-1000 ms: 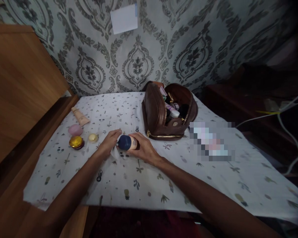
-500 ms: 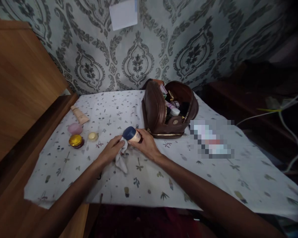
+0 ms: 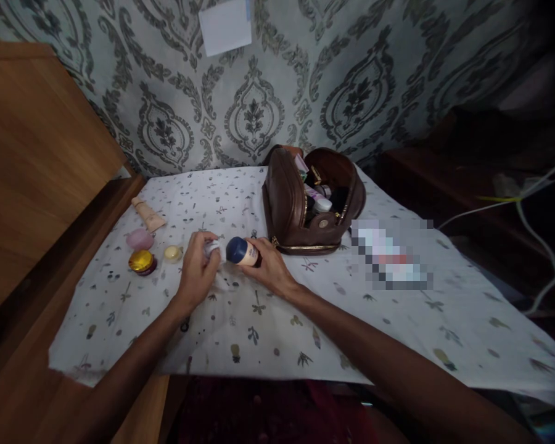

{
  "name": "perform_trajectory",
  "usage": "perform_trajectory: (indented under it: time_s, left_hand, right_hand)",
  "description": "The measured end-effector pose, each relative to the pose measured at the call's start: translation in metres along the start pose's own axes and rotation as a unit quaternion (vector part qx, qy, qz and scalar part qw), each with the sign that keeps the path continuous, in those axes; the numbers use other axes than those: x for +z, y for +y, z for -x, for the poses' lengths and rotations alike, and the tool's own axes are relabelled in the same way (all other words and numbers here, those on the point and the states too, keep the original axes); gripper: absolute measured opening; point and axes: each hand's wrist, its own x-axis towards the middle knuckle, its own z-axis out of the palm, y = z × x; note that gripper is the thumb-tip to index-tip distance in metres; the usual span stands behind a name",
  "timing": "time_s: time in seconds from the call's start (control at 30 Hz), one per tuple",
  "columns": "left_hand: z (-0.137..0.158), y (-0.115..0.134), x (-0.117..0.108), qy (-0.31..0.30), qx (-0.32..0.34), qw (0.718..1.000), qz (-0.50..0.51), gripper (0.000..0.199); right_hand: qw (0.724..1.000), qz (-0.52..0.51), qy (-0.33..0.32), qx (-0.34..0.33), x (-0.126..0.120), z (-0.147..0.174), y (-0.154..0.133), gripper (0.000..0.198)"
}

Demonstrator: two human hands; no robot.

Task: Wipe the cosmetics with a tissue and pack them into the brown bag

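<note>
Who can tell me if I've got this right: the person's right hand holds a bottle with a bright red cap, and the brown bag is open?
Not quite: the cap is dark blue, not red, as the head view shows. The right hand does hold the bottle, and the brown bag is open.

Over the surface, we have the bottle in our right hand and, left of it, the cloth in our left hand. To our left lie a pot, then a jar, with another item just behind the jar and a tube farther back. Behind our right hand stands a bag holding containers; a blurred item lies to its right.
</note>
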Motion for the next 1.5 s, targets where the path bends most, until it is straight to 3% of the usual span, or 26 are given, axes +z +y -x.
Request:
perform_trajectory:
  time_s: [0.07, 0.13, 0.23, 0.37, 0.53, 0.63, 0.73, 0.83, 0.9, 1.0, 1.1, 1.17, 1.3, 1.5]
  left_hand:
    - [-0.001, 0.002, 0.008, -0.013, 0.103, 0.994, -0.042, 0.024]
    - [-0.002, -0.002, 0.018, -0.084, 0.208, 0.97, -0.099, 0.031]
    - [-0.004, -0.012, 0.029, -0.171, 0.293, 0.925, -0.171, 0.033]
    - [-0.015, -0.011, 0.028, -0.183, 0.228, 0.942, -0.165, 0.034]
    - [-0.036, -0.004, 0.024, -0.174, 0.017, 0.984, -0.047, 0.034]
    - [-0.041, -0.017, 0.028, -0.172, -0.114, 0.976, 0.063, 0.048]
    - [-0.035, -0.03, 0.034, -0.139, -0.184, 0.962, 0.149, 0.054]
    - [-0.025, -0.029, 0.036, -0.092, -0.176, 0.964, 0.175, 0.049]
    - [-0.019, -0.02, 0.033, -0.076, -0.134, 0.977, 0.146, 0.043]
    - [-0.012, -0.007, 0.027, -0.111, -0.015, 0.991, 0.078, 0.039]
    - [-0.003, -0.006, 0.024, -0.173, 0.105, 0.979, -0.013, 0.041]
    - [0.003, -0.012, 0.024, -0.188, 0.148, 0.969, -0.054, 0.042]
    - [0.007, -0.024, 0.021, -0.184, 0.152, 0.971, -0.03, 0.046]
    - [-0.004, -0.015, 0.011, -0.126, 0.071, 0.983, 0.113, 0.043]
  right_hand:
    - [1.0, -0.006, 0.001, -0.007, 0.001, 0.0, 0.002, 0.049]
    - [1.0, -0.007, 0.008, -0.008, 0.003, 0.0, 0.004, 0.04]
    - [1.0, -0.002, 0.019, -0.004, 0.006, -0.001, 0.007, 0.026]
    - [0.999, -0.014, 0.012, -0.026, 0.007, -0.003, 0.006, 0.024]
    - [0.997, -0.023, -0.019, -0.067, 0.002, 0.001, 0.002, 0.042]
    - [0.997, -0.022, -0.025, -0.069, 0.0, 0.002, -0.002, 0.047]
    - [0.999, -0.018, -0.015, -0.046, -0.001, 0.002, -0.006, 0.05]
    - [1.0, -0.017, -0.005, -0.023, 0.0, 0.001, -0.008, 0.052]
    - [1.0, -0.019, -0.003, -0.02, 0.001, 0.0, -0.008, 0.05]
    - [1.0, -0.02, -0.003, -0.02, 0.002, 0.0, -0.005, 0.041]
    - [1.0, -0.024, -0.001, 0.007, 0.004, -0.001, -0.002, 0.027]
    - [0.999, -0.038, -0.002, 0.035, 0.003, -0.002, -0.001, 0.026]
    - [0.988, -0.136, -0.032, 0.07, -0.002, -0.004, -0.001, 0.035]
    - [0.935, -0.33, -0.08, 0.104, -0.007, -0.007, -0.003, 0.059]
